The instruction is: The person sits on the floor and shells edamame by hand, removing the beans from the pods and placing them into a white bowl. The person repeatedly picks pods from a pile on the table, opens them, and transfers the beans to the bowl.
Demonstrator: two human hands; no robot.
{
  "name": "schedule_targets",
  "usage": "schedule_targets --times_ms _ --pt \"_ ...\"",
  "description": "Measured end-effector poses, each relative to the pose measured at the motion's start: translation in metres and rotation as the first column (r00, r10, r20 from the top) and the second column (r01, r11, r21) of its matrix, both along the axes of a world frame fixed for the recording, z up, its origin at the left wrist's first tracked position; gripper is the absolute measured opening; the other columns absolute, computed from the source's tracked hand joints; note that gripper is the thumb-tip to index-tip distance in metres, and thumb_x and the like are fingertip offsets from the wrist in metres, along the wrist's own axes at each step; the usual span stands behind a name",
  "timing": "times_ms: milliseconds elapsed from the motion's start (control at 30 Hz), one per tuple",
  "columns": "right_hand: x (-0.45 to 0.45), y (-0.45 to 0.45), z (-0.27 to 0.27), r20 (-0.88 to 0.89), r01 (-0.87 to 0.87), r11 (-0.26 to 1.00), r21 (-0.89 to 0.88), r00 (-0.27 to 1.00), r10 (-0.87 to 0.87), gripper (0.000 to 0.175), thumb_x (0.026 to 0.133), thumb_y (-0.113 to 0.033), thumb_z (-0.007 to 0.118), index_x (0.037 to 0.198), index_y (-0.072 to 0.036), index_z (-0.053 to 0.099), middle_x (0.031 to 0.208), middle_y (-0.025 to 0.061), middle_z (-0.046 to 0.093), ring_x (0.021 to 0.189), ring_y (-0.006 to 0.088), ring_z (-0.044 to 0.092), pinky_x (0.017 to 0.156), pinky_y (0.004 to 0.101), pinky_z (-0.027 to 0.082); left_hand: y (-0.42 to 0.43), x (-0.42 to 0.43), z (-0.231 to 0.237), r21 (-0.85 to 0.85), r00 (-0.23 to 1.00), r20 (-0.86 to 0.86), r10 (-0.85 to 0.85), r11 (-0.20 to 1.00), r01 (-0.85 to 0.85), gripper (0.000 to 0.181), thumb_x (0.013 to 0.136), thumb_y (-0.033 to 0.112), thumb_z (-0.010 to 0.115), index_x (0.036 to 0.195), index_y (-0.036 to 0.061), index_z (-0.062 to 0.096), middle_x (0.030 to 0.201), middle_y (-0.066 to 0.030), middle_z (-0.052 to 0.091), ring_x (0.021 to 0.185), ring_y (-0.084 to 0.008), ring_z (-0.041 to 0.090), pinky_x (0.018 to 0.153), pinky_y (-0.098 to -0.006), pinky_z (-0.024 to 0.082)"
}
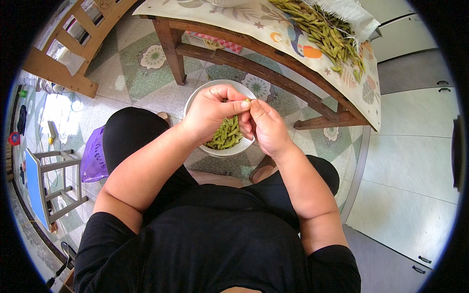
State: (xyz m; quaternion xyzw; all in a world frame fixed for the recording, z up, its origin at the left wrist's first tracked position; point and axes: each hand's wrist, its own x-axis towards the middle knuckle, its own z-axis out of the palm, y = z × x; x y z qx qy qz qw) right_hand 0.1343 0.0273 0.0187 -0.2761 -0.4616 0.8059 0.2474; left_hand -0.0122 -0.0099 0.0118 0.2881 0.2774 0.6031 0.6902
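My left hand [216, 106] and my right hand [267, 124] meet at their fingertips above a round white basin [234, 152] on the floor. Pinched between both thumbs and forefingers is a small green bean pod [248, 99], mostly hidden by the fingers. Beneath my hands, green bean pods [226, 136] lie in the basin, between my knees. A larger heap of bean pods [329, 34], some with stems, rests on the cloth-covered table ahead to the right, partly under a white woven sheet [353, 16].
The wooden table [253, 36] spans the front, its legs beyond the basin. A purple plastic bag [93, 157] lies beside my left leg, near a blue-topped stool [34, 186]. Pale cabinets [406, 157] stand at the right, a wooden frame [69, 44] at the upper left.
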Motion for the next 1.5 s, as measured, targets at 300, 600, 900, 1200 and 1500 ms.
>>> schedule_targets --times_ms 300,600,900,1200,1500 --pt "-0.002 -0.003 -0.003 0.009 0.056 0.998 0.037 0.998 -0.056 0.037 0.091 -0.035 0.034 0.07 -0.007 0.043 0.054 -0.0012 0.037 0.044 0.0068 0.032 0.041 0.0195 0.025 0.001 0.007 -0.007 -0.056 0.996 -0.042 0.072 0.996 -0.075 0.007 0.082 0.007 0.053 0.076 0.0028 0.051 0.065 -0.0072 0.056 0.059 -0.0139 0.055 0.058 -0.0233 0.044" --pt "-0.004 -0.003 0.0 0.021 0.178 0.967 0.184 0.983 -0.185 0.03 0.09 -0.028 0.04 0.07 -0.007 0.045 0.057 -0.0028 0.04 0.047 0.0041 0.031 0.043 0.0174 0.025 0.0 0.01 -0.008 0.204 0.909 -0.329 0.256 0.959 -0.196 0.006 0.076 0.002 0.059 0.083 0.0012 0.06 0.076 -0.0018 0.053 0.074 -0.0099 0.051 0.069 -0.0227 0.039" --pt "0.0 -0.003 -0.005 0.068 0.226 0.845 0.484 0.953 -0.294 0.029 0.09 -0.023 0.04 0.07 -0.005 0.048 0.061 -0.0029 0.044 0.053 0.0038 0.036 0.049 0.0182 0.031 -0.002 0.01 -0.004 0.225 0.899 -0.358 0.25 0.958 -0.177 0.015 0.075 -0.001 0.06 0.089 0.0008 0.062 0.078 -0.0016 0.053 0.076 -0.01 0.05 0.071 -0.0224 0.04" --pt "-0.001 -0.002 -0.006 0.114 0.206 0.808 0.551 0.941 -0.318 0.029 0.091 -0.021 0.039 0.067 -0.006 0.046 0.058 -0.0037 0.042 0.05 0.0028 0.034 0.046 0.0179 0.028 0.0 0.011 -0.009 0.189 0.903 -0.323 0.283 0.954 -0.231 0.011 0.074 -0.001 0.061 0.085 0.0015 0.059 0.079 0.0002 0.053 0.072 -0.008 0.049 0.068 -0.0199 0.04" --pt "0.0 0.005 -0.001 0.16 0.107 0.62 0.777 0.92 -0.359 0.026 0.087 -0.014 0.044 0.065 -0.001 0.046 0.055 0.0037 0.045 0.049 0.0108 0.039 0.047 0.0258 0.034 -0.001 0.016 -0.003 0.133 0.921 -0.313 0.232 0.971 -0.199 0.013 0.078 0.005 0.059 0.091 0.0013 0.058 0.08 -0.0001 0.055 0.068 -0.0053 0.048 0.064 -0.019 0.04"
